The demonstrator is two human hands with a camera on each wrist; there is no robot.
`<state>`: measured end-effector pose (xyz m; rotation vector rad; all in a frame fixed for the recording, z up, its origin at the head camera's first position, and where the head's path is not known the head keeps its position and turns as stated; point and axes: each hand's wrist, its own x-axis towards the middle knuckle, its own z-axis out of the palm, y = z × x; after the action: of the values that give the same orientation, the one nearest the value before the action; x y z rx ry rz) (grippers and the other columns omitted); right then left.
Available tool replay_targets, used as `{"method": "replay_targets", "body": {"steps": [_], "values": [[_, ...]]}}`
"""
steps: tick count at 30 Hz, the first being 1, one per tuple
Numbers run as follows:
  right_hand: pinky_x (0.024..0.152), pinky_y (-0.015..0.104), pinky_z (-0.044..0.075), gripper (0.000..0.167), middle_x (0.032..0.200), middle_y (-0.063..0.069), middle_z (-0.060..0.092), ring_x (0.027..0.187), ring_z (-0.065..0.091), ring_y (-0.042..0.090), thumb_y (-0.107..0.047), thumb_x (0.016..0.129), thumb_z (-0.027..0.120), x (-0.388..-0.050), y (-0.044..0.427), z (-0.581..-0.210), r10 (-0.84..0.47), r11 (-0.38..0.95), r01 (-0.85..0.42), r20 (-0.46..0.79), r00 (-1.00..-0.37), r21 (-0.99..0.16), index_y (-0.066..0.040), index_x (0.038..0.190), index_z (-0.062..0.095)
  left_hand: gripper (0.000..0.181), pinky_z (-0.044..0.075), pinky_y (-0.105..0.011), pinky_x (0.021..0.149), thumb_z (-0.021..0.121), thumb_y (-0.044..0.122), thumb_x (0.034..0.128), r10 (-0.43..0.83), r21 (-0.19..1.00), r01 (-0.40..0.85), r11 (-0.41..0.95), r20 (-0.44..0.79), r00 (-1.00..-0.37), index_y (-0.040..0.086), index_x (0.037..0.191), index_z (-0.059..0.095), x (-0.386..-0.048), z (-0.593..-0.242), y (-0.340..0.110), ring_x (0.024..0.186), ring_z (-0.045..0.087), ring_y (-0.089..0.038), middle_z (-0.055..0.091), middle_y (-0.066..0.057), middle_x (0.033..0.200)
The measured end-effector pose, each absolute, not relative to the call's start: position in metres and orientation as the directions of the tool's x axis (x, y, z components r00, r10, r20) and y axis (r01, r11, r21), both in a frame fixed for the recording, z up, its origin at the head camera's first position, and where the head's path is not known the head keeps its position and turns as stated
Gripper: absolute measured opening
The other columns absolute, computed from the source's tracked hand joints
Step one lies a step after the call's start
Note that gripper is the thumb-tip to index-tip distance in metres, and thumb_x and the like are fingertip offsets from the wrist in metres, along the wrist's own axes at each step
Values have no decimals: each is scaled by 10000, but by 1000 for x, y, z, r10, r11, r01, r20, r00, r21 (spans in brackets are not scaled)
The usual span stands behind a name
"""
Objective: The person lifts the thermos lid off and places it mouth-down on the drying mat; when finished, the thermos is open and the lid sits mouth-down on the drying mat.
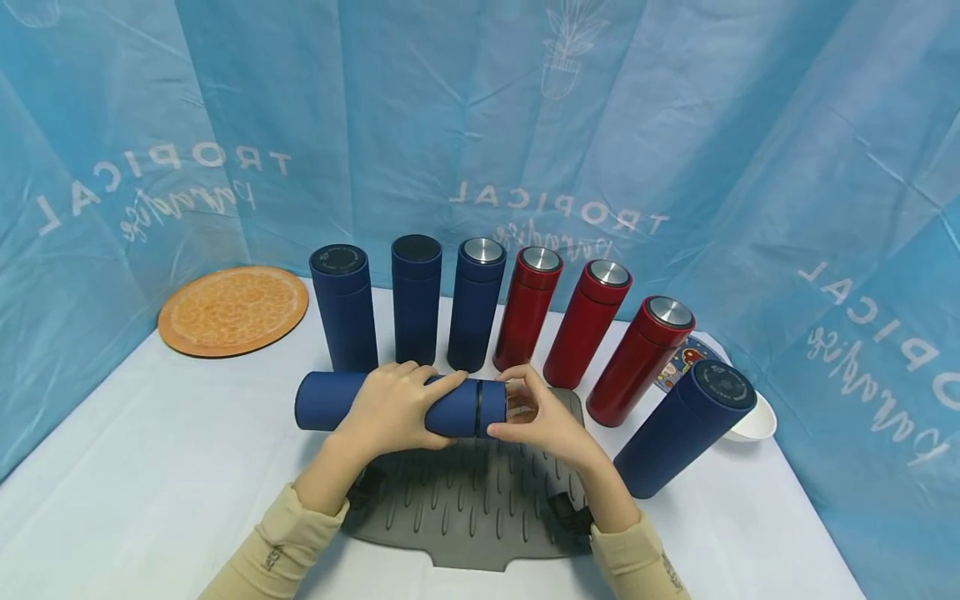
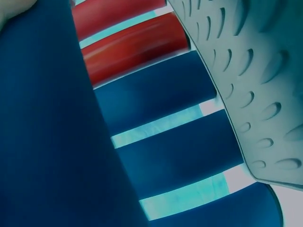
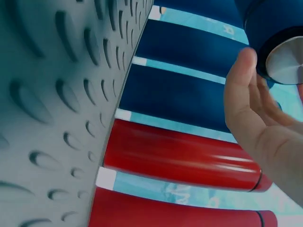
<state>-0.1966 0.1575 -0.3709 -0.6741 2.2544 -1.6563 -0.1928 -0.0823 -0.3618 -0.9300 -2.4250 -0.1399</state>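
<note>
A dark blue vacuum flask (image 1: 322, 402) lies level in the air above a grey ridged mat (image 1: 472, 508), its lid end pointing right. My left hand (image 1: 397, 408) grips it round the middle. At the other end my right hand (image 1: 547, 425) holds the lid by its rim, thumb on the near side and fingers behind. The right wrist view shows the lid's silver top (image 3: 286, 61) beside the thumb. In the left wrist view the flask body (image 2: 57, 132) fills the left side, and most of the left hand is out of sight.
Behind the hands stand three blue flasks (image 1: 412, 300) and three red flasks (image 1: 588, 325). Another blue flask (image 1: 682, 425) is at the right, near a white bowl (image 1: 757, 421) and a patterned item (image 1: 678, 362). An orange round mat (image 1: 232, 310) lies back left, before a blue curtain (image 1: 420, 117).
</note>
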Motion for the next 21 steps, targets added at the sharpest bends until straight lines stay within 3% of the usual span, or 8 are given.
{"method": "replay_targets", "body": {"steps": [7,15,18,21], "values": [[857,397,461,634,1222,81,477,1070,489,270,-182,745,749,-196,158,-371,-514,288,-321,137,-847,-902,-157,1255,375,799,504,-370,671,796,586,520,577,-63,644,763,515,-634,233,1211,605,-193,-362,-84,772,609,-221,660,-30,886],[889,428,439,708,1310,99,400,1133,452,295,-209,752,748,-194,157,-368,-535,306,-373,166,-829,-876,-185,1328,337,813,501,-360,649,791,598,516,568,-52,649,759,538,-622,236,1219,602,-193,-359,-85,751,604,-210,648,-28,873],[855,417,450,739,1333,118,358,1121,453,306,-309,801,696,-195,157,-368,-511,321,-354,154,-845,-879,-230,1397,266,848,502,-355,647,773,636,518,572,-48,655,754,536,-620,239,1244,586,-193,-358,-84,749,605,-198,646,-20,872],[773,373,470,631,1253,132,396,1024,498,309,-394,876,565,-194,154,-367,-443,350,-297,122,-888,-888,-250,1410,263,888,502,-351,649,750,678,518,578,-57,654,755,531,-620,245,1271,564,-192,-359,-84,751,603,-192,643,-19,875]]}}
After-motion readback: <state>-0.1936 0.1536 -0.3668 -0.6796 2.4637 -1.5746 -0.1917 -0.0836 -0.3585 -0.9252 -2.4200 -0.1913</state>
